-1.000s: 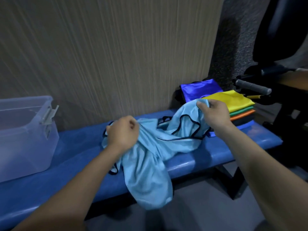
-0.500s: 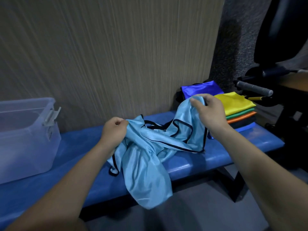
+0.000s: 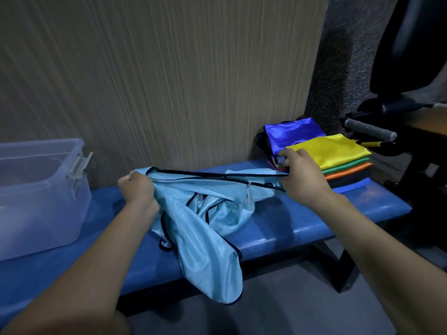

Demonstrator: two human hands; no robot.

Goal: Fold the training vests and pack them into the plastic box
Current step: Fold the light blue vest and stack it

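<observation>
Presently, the fingers of the left hand [image 3: 139, 189] are curled tight round one end of the light blue vest [image 3: 205, 226], bunching the cloth in the fist. The right hand [image 3: 303, 176] grips the opposite end, fingers bent over the black-trimmed edge; the thumb side is hidden from here, so how it pinches cannot be told. Between the two fists the upper hem runs taut and nearly level, just above the blue bench [image 3: 302, 221].

Below that line the vest sags in loose folds. Its lower part lies on the seat and spills over the front edge, hanging toward the floor.

Just beyond the right hand, at the right end of the bench, sits a stack of folded vests [image 3: 338, 160]: yellow on top, then green, orange and a dark one beneath. A royal blue vest [image 3: 290, 134] lies behind it against the wall panel [image 3: 169, 81].

At the left end stands the clear plastic box [image 3: 36, 194], lid off, latch tilted outward, well apart from the held vest. Its contents cannot be made out.
</observation>
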